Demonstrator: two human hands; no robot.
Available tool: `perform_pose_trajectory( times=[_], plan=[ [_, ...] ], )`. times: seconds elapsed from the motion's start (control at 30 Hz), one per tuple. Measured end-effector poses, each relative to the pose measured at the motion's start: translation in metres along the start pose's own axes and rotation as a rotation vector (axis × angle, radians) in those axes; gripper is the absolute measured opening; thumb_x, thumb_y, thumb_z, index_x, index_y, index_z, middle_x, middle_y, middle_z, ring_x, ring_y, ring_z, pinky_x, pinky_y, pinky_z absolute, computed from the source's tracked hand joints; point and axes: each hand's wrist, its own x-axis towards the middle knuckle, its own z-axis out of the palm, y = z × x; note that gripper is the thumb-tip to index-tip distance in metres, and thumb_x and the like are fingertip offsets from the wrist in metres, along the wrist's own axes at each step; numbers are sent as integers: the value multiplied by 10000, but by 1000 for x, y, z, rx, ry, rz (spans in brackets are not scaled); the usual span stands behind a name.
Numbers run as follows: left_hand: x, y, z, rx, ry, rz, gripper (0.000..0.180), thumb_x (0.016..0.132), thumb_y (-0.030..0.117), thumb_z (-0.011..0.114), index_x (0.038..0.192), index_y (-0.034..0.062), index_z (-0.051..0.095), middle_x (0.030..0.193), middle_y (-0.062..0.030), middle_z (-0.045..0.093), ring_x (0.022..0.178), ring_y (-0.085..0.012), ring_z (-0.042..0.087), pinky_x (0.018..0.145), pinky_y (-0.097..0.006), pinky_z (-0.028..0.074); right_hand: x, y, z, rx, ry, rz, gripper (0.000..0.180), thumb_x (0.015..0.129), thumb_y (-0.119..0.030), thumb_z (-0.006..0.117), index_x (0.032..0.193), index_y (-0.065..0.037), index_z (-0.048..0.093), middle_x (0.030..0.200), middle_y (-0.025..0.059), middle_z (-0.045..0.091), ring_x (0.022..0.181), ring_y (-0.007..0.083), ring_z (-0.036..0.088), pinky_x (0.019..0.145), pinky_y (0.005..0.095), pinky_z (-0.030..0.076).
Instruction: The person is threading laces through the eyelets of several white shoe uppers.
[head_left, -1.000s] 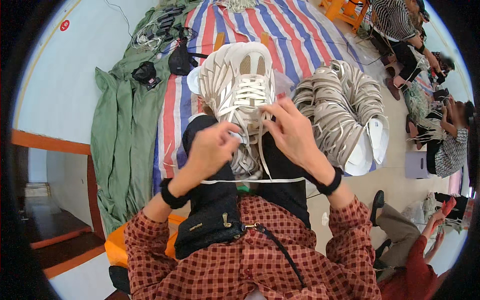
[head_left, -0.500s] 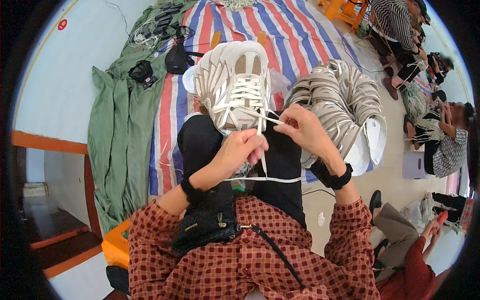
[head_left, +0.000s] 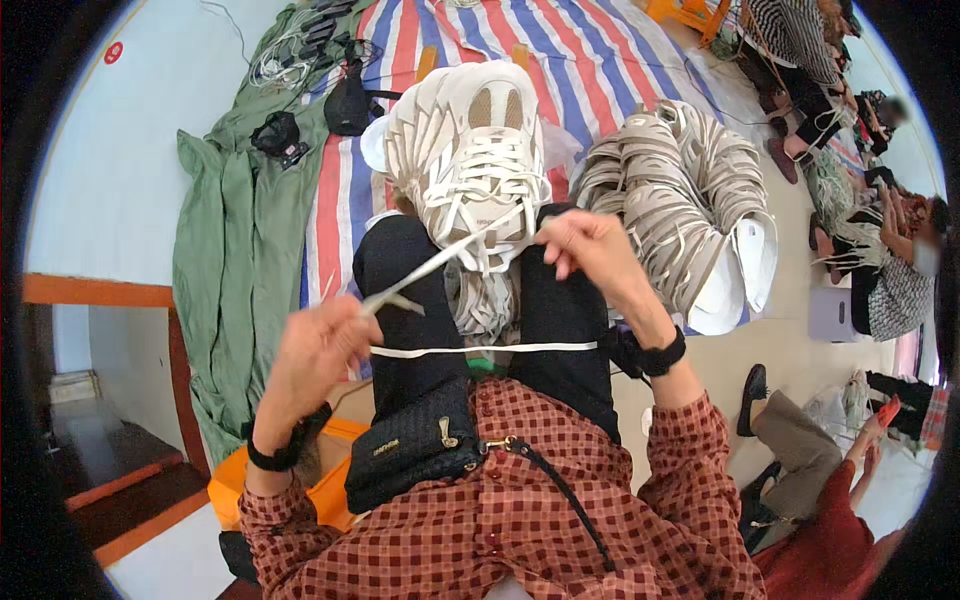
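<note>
Shoe (head_left: 492, 160) and black bag (head_left: 408, 455) lettered; red wall sign (head_left: 114, 53).

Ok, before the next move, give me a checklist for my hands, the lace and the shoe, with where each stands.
1. Left hand holding the lace: ok.
2. Lace stretched straight: ok.
3. Lace lying on the shoe: not ok, it reaches off to the left hand.
4. Right hand gripping a lace: cannot tell, its fingertips are blurred.
5. Shoe pointing away from you: ok.
6. Left hand clear of the white band: cannot tell, they overlap here.
</note>
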Motion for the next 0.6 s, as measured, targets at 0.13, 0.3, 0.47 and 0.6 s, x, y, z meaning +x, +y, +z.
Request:
perform_pose_trajectory(
  times=[0.13,0.3,0.47,0.6],
  plan=[
    [18,-13,3,-153,285,193,233,937,171,483,966,-26,605,843,-53,625,764,-104,586,734,-250,487,-6,-5,47,102,-198,71,395,911,-204,568,1219,29,488,762,79,644,544,85,560,540,204,468],
    [50,4,6,-672,384,374,251,955,167,456,1111,-3,555,1024,-94,600,979,-155,566,896,-307,449,4,15,61,535,-270,380,398,920,-242,560,1209,16,472,817,91,664,583,95,609,577,241,537],
    [65,8,-22,-1287,112,558,234,955,141,463,1129,-7,517,984,-81,563,798,-98,515,705,-224,450,-16,6,65,233,-270,198,255,943,-239,520,887,-8,611,745,35,640,586,69,591,519,216,482],
    [67,9,-57,-1231,225,576,245,936,60,471,1169,-11,498,992,-75,556,656,-58,391,548,-183,357,-44,-17,8,-477,20,11,245,888,-227,552,833,2,620,631,69,614,566,135,595,527,286,472]
  ],
)
